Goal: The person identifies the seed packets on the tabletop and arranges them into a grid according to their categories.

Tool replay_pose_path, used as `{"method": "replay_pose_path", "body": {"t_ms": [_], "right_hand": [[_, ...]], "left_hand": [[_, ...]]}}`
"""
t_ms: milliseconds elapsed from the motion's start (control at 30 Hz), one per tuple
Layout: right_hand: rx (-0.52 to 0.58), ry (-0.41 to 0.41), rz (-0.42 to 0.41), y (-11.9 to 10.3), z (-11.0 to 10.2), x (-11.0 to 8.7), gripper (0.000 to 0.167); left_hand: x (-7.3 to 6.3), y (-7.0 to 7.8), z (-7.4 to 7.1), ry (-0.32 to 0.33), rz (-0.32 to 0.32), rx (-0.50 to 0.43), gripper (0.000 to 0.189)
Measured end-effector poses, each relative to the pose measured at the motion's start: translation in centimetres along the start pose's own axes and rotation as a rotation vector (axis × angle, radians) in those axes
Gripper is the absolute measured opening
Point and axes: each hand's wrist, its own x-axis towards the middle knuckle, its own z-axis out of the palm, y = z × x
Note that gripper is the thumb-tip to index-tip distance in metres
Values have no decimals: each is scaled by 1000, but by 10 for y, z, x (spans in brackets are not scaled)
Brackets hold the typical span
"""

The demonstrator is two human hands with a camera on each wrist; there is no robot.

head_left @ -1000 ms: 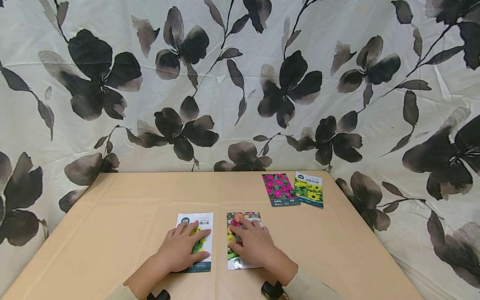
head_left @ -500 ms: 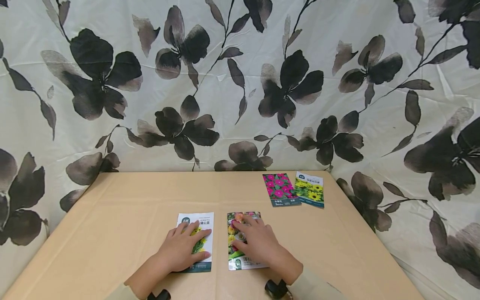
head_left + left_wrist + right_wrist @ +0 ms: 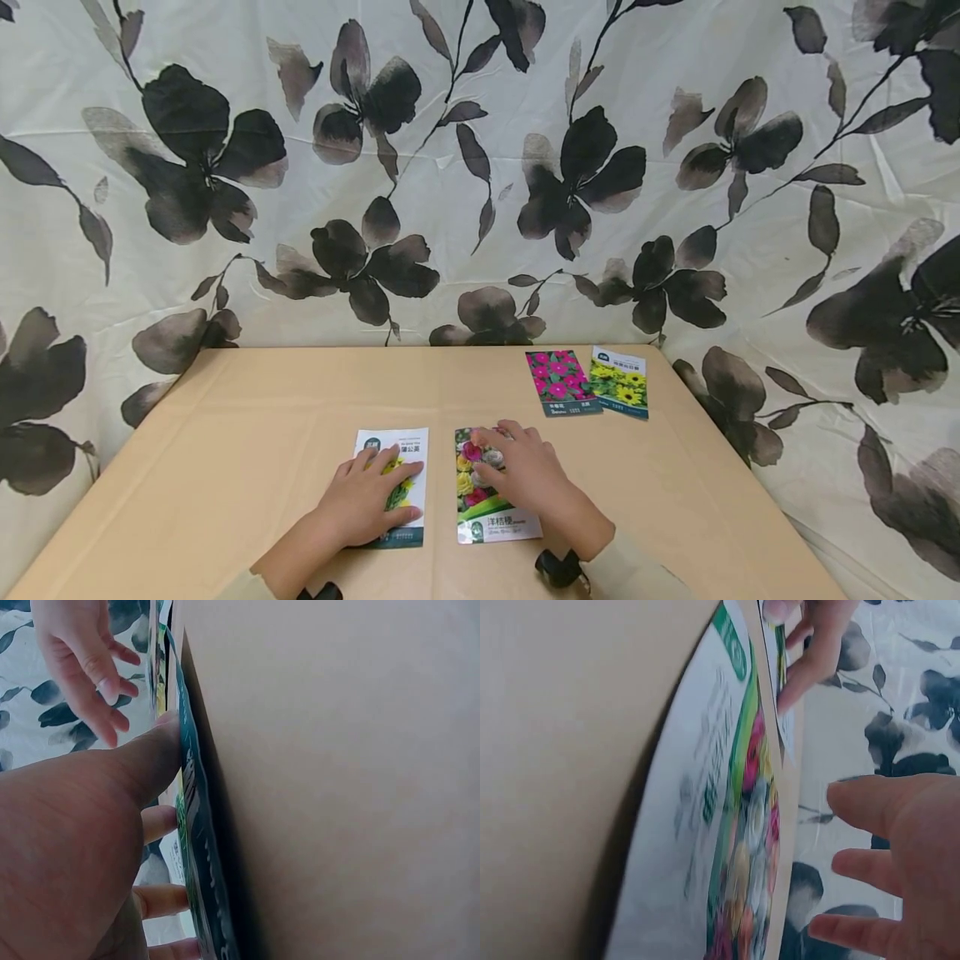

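Tan tabletop (image 3: 225, 467): your R hand (image 3: 531, 473) has just lifted off the multicolour pkt (image 3: 483, 504), holding nothing, leaving it lying free; L hand (image 3: 366, 500), fingers spread, rests on the yellow-flower pkt (image 3: 408, 493) just left.

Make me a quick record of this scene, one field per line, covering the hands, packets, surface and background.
Left hand: fingers spread, touching the near left packet
Right hand: hovering over the near right packet, fingertips off it
Far packets: pink-flower packet and yellow-flower packet, touching, near the far right corner
Surface: light brown tabletop
Background: white cloth with dark floral print
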Motion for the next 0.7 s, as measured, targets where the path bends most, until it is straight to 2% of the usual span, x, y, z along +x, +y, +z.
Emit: {"method": "replay_pose_path", "body": {"t_ms": [433,700], "right_hand": [[72,150,-52,27,-9,20,57],[125,183,-1,47,-20,35,56]], "left_hand": [[-2,2,-2,-3,-11,-9,67],[-2,1,1,-4,-6,-6,67]]}}
